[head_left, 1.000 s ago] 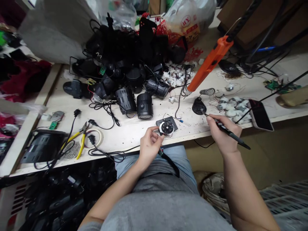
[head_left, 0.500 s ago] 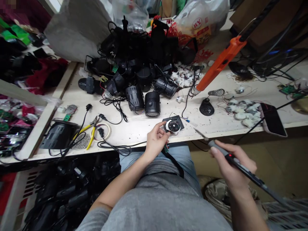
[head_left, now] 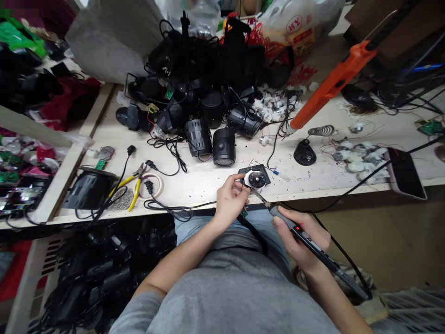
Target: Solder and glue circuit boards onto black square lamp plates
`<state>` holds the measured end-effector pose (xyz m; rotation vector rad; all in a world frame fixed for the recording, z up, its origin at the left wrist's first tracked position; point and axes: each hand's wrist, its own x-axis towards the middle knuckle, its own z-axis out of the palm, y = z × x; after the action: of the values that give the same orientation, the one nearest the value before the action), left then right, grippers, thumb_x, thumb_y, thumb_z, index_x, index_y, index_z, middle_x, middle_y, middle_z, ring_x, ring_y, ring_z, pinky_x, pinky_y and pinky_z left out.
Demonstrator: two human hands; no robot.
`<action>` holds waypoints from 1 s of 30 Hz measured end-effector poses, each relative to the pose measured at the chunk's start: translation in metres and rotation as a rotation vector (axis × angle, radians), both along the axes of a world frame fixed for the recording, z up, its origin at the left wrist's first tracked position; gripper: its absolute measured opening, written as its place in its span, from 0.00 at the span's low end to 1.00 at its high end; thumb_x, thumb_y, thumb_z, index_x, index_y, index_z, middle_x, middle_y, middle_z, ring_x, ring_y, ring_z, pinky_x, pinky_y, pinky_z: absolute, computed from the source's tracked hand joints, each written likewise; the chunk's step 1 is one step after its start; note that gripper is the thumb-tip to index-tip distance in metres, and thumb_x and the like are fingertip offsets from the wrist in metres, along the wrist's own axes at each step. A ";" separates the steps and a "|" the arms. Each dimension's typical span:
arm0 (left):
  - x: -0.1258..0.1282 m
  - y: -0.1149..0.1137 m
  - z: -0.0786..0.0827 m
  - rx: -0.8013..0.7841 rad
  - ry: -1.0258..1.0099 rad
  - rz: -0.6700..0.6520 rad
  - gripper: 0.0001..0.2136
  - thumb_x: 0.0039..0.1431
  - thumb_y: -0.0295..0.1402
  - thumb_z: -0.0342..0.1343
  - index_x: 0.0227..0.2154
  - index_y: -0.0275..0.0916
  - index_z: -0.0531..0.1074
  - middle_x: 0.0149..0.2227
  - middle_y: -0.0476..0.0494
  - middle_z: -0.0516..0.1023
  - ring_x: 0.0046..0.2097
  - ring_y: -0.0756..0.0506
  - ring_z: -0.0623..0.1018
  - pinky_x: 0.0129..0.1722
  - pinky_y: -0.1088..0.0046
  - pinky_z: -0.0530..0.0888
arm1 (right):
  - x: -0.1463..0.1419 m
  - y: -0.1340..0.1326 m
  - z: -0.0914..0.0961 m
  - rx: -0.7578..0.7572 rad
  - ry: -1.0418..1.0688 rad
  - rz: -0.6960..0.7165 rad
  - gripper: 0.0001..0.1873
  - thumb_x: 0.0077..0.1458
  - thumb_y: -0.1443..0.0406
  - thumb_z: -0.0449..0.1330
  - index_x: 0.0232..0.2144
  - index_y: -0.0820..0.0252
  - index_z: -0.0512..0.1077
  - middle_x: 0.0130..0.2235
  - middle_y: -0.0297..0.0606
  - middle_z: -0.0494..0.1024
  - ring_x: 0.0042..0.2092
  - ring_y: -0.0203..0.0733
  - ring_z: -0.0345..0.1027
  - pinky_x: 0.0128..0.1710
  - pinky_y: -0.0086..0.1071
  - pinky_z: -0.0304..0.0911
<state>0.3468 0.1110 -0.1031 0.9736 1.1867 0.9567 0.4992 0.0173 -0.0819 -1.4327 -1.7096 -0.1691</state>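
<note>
My right hand (head_left: 302, 236) is wrapped around a soldering iron (head_left: 309, 246) with a red light on its handle. The iron's tip meets the lower edge of a round white part with a black dial-like disc (head_left: 257, 179). That part rests on a flat black plate (head_left: 266, 173) near the bench's front edge. Fingers curled and pinched together, my left hand (head_left: 232, 198) is at the left side of the round part; what lies between the fingertips is hidden. Just below this hand, a small green circuit board (head_left: 244, 212) hangs at the bench edge.
Black cylindrical housings (head_left: 224, 147) and cables crowd the bench behind. An orange tool (head_left: 332, 86) hangs at the right, above a black teardrop-shaped piece (head_left: 305, 152). Small white motors (head_left: 361, 160) lie beside a phone (head_left: 405, 174). Yellow-handled pliers (head_left: 136, 188) and a tape roll (head_left: 160, 185) lie left.
My right hand has brought the soldering iron leftward, from off to the right up to the round part. My left hand has stayed beside that part. The whole view has shifted slightly.
</note>
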 end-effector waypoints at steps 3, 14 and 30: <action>0.001 0.000 -0.002 -0.003 -0.001 0.009 0.17 0.48 0.25 0.58 0.44 0.38 0.72 0.25 0.57 0.73 0.19 0.55 0.73 0.21 0.81 0.69 | -0.002 0.003 -0.001 0.011 -0.009 0.017 0.05 0.61 0.66 0.64 0.39 0.61 0.74 0.33 0.39 0.83 0.30 0.38 0.79 0.32 0.27 0.76; 0.003 0.000 -0.004 -0.012 -0.002 0.019 0.18 0.47 0.26 0.59 0.43 0.38 0.72 0.24 0.57 0.72 0.19 0.54 0.72 0.21 0.81 0.71 | -0.002 0.005 -0.004 0.024 -0.024 0.034 0.05 0.60 0.68 0.65 0.39 0.62 0.74 0.33 0.39 0.84 0.30 0.38 0.80 0.33 0.27 0.76; 0.004 0.001 0.000 -0.021 0.007 0.014 0.17 0.48 0.23 0.58 0.43 0.38 0.72 0.22 0.58 0.71 0.19 0.55 0.72 0.21 0.82 0.70 | -0.003 0.007 -0.005 0.045 -0.055 0.082 0.08 0.58 0.71 0.66 0.41 0.61 0.73 0.33 0.38 0.83 0.31 0.38 0.79 0.33 0.27 0.77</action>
<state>0.3504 0.1118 -0.1029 0.9541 1.2082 0.9510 0.4961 0.0242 -0.0867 -1.3342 -1.7952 -0.2027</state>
